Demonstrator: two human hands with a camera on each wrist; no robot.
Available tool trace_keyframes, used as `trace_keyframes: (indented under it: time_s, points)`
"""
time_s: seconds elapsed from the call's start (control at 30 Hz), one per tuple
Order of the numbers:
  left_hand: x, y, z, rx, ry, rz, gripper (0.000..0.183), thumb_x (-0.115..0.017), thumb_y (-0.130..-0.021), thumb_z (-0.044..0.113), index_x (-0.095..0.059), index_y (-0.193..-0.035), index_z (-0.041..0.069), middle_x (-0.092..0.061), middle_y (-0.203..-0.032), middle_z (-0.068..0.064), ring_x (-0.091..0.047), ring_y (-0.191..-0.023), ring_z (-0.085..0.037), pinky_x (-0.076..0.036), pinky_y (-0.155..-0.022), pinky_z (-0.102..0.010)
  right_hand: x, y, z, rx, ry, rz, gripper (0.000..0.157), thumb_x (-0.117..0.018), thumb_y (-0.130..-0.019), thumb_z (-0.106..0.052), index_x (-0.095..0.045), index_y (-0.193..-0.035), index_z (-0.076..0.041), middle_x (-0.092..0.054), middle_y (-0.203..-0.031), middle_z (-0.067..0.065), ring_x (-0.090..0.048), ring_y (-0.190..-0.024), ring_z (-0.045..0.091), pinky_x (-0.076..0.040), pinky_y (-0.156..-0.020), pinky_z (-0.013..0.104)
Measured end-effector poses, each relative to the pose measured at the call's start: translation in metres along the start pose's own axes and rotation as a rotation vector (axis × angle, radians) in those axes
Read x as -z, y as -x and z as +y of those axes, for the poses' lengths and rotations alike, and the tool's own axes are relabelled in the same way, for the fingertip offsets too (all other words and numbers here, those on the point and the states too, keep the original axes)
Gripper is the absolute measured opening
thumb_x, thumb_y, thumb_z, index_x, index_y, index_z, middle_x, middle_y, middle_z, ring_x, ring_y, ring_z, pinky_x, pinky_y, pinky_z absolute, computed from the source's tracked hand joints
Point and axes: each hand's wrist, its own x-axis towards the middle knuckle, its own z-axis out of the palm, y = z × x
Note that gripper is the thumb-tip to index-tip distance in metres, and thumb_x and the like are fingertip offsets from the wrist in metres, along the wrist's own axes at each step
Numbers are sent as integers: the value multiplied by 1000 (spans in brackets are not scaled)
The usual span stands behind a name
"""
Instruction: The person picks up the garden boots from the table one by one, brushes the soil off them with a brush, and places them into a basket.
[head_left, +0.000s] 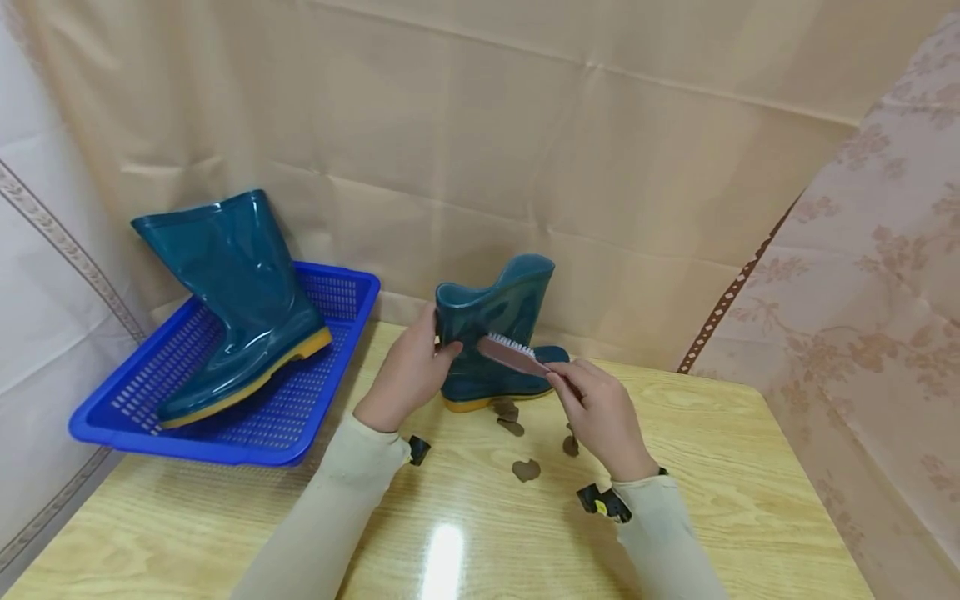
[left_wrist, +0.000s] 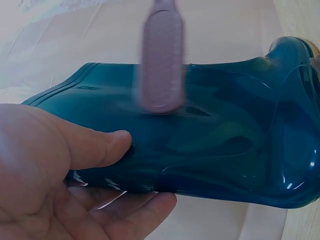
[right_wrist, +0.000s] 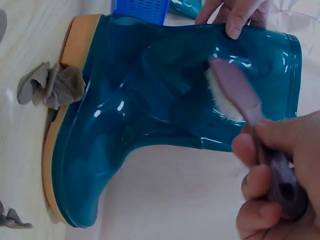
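Note:
A teal rubber boot with a yellow sole stands upright on the table, toe to the right. My left hand grips the back of its shaft, thumb on the near side and fingers round behind, as the left wrist view shows. In my right hand is the handle of a brownish-pink scrub brush with white bristles. The brush head lies across the boot's shaft, bristles facing the boot; whether they touch it I cannot tell for certain. Several brown mud-like pieces lie on the table near the sole.
A blue plastic basket sits at the left of the wood-grain table. A second teal boot leans in it, its shaft rising above the rim. Behind the table hangs a beige curtain, with a floral cloth on the right.

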Motion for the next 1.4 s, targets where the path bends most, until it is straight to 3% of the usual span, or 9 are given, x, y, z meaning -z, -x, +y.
trace_keyframes:
  time_s: [0.2,0.4,0.53,0.73,0.93,1.07,1.17,1.3,1.4]
  points:
    - [-3,1,1,-23,-18,0,45,-63,-104,16,-42,-143,6,-60,-142,-21,-58,-131,-37,-48,-107,-54,-4,4,5,-257,-51,-199,14,-66,-103,-17,-77,-100,-9,-59,-69,-4,-46,-55,12,-39,-52,28]
    - [-7,0,2,-34,-32,-3,47,-64,-104,18,-42,-144,7,-61,-141,-20,-61,-127,-37,-51,-103,-54,-3,10,10,-361,22,-293,17,-65,-103,-21,-72,-91,-12,-52,-64,-4,-44,-54,12,-35,-52,29]
    - [-9,0,4,-44,-42,-6,49,-65,-104,19,-41,-144,6,-62,-139,-20,-62,-125,-37,-52,-101,-54,3,12,8,-358,16,-257,19,-67,-103,-22,-70,-86,-14,-50,-62,-4,-44,-53,13,-35,-52,29]
    - [-12,-1,8,-51,-38,-13,50,-63,-104,15,-38,-146,5,-60,-141,-22,-60,-129,-39,-48,-107,-56,8,13,-1,-246,-71,-157,17,-65,-104,-26,-71,-91,-17,-52,-65,-6,-44,-54,11,-37,-52,28]
    - [-13,-1,11,-21,-19,-45,56,-62,-104,19,-35,-152,8,-55,-148,-20,-56,-133,-37,-46,-109,-55,8,12,-6,-199,-83,-118,14,-65,-104,-25,-69,-92,-18,-55,-69,-7,-44,-54,10,-38,-52,28]
    - [-11,-2,10,-23,-5,-39,58,-65,-103,21,-38,-152,9,-53,-151,-17,-53,-137,-36,-45,-111,-55,4,11,-2,-225,-76,-150,14,-64,-105,-24,-68,-93,-18,-63,-72,-5,-46,-52,12,-38,-50,29]
    - [-8,-1,4,-28,12,-45,53,-66,-102,21,-42,-148,11,-54,-151,-16,-52,-138,-35,-46,-110,-55,-2,9,4,-298,-67,-213,16,-63,-105,-25,-67,-92,-18,-65,-72,-3,-47,-51,14,-38,-49,31]
    - [-5,-2,-5,-30,31,-50,52,-68,-100,20,-43,-146,12,-54,-150,-16,-52,-138,-35,-46,-109,-57,-13,8,15,-384,-73,-322,20,-60,-107,-29,-65,-93,-16,-58,-69,-2,-46,-54,15,-38,-52,32]
    - [-4,-3,-9,-36,22,-57,59,-67,-100,18,-38,-150,10,-52,-152,-19,-52,-137,-38,-45,-110,-58,-14,10,20,-403,-80,-361,19,-63,-105,-30,-64,-93,-14,-52,-66,-1,-45,-54,15,-36,-53,31]
